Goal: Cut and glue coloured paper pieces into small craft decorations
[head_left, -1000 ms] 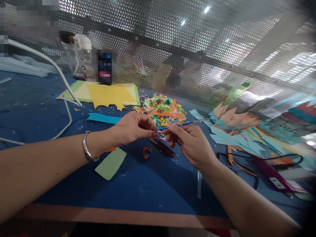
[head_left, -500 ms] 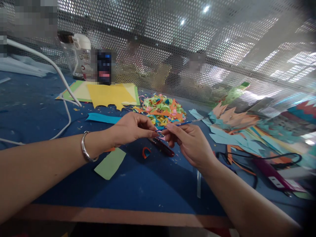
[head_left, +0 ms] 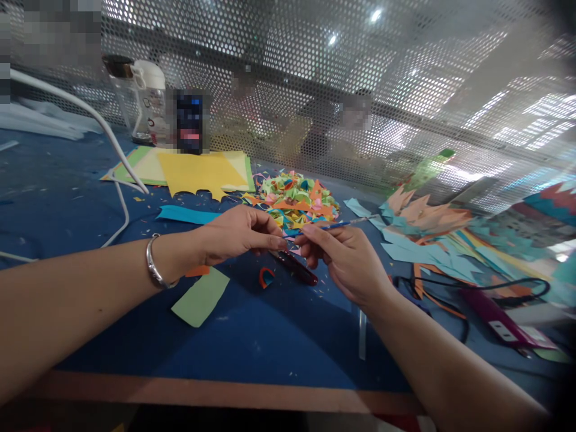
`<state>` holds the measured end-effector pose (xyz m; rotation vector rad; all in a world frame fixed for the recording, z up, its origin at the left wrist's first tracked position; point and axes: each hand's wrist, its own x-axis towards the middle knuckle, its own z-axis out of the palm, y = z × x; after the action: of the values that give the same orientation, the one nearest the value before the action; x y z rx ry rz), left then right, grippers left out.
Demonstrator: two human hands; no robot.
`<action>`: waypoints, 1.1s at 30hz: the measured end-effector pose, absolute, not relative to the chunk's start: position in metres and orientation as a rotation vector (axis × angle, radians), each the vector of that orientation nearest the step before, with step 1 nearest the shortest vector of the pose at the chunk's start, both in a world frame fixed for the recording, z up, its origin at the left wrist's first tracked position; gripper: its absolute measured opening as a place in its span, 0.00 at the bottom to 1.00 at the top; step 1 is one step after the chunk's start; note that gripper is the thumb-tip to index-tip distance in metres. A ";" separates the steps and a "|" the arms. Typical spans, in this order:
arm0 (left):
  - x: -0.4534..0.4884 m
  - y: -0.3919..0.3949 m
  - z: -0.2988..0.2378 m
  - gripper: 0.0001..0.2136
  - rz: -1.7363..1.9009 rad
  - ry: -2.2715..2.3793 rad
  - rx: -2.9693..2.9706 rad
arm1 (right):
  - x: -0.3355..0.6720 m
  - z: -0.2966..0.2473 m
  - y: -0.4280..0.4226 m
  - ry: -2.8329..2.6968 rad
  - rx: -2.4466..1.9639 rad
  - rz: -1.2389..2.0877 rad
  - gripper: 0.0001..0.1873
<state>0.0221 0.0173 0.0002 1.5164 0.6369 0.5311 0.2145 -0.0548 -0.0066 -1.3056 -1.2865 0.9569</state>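
Observation:
My left hand [head_left: 238, 234], with a silver bangle on its wrist, pinches its fingertips together just above the blue table [head_left: 252, 342]. My right hand [head_left: 346, 261] is closed round a thin blue stick [head_left: 335, 225] that points away to the right. The fingertips of both hands meet at the near end of the stick, where a small bit of paper seems to be pinched; it is too small to name. Under the hands lie a dark red pen-like tool [head_left: 294, 268] and a small curled orange paper strip [head_left: 267, 276].
A heap of small folded coloured papers [head_left: 294, 198] lies behind the hands. Yellow sheets [head_left: 200, 171], a blue strip [head_left: 186, 215], a green scrap [head_left: 201, 297], cut paper at right [head_left: 432, 231], a black cable [head_left: 472, 288], a white cable [head_left: 119, 198], a bottle [head_left: 144, 99], and a perforated metal screen [head_left: 315, 90].
Both hands stay almost in place, pinched together at the stick's end. The left forearm has sunk slightly lower and to the left.

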 end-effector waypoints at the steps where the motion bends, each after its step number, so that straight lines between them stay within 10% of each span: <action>1: 0.022 0.017 0.000 0.10 0.522 0.627 1.515 | 0.214 -0.007 -0.055 -1.283 -1.301 0.961 0.17; 33: 0.026 0.008 -0.001 0.10 0.549 0.595 1.312 | 0.211 -0.008 -0.056 -1.222 -1.237 1.005 0.16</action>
<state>0.0257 0.0080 -0.0008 1.3124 0.5950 0.5495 0.2112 -0.0560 -0.0077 -1.2367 -1.2222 1.0050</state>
